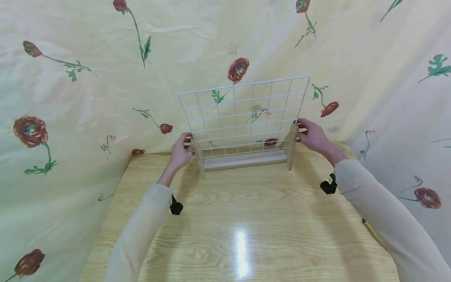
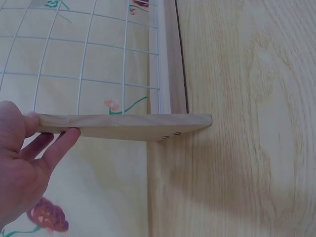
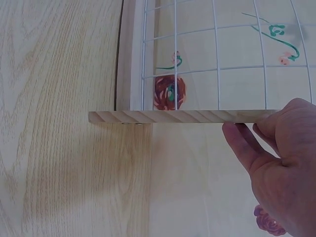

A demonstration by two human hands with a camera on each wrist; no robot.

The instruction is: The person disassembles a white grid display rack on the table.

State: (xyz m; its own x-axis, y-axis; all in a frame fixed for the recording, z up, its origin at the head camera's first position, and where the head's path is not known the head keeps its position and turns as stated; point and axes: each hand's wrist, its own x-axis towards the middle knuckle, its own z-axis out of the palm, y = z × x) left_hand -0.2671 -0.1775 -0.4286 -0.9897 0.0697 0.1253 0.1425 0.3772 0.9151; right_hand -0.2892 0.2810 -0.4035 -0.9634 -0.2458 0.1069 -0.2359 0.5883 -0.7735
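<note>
A white wire grid (image 1: 244, 85) stands at the back of the table in a wooden frame, leaning toward the flowered backdrop. A wooden crossbar (image 1: 246, 160) runs along its bottom between two side boards. My left hand (image 1: 181, 152) pinches the upper part of the left side board (image 2: 123, 121), thumb on one face and fingers on the other. On the other side, my right hand (image 1: 313, 136) grips the right side board (image 3: 173, 116) near its upper end. Small screw heads (image 2: 177, 134) show low on the left board's outer face.
Pale wood-grain tabletop (image 1: 211, 219) stretches in front of the frame. Flowered cloth (image 1: 70, 156) hangs behind and at both sides. A thin yellowish object (image 1: 372, 232) lies at the right, partly hidden by the right sleeve. Small black devices (image 1: 176, 206) sit at both wrists.
</note>
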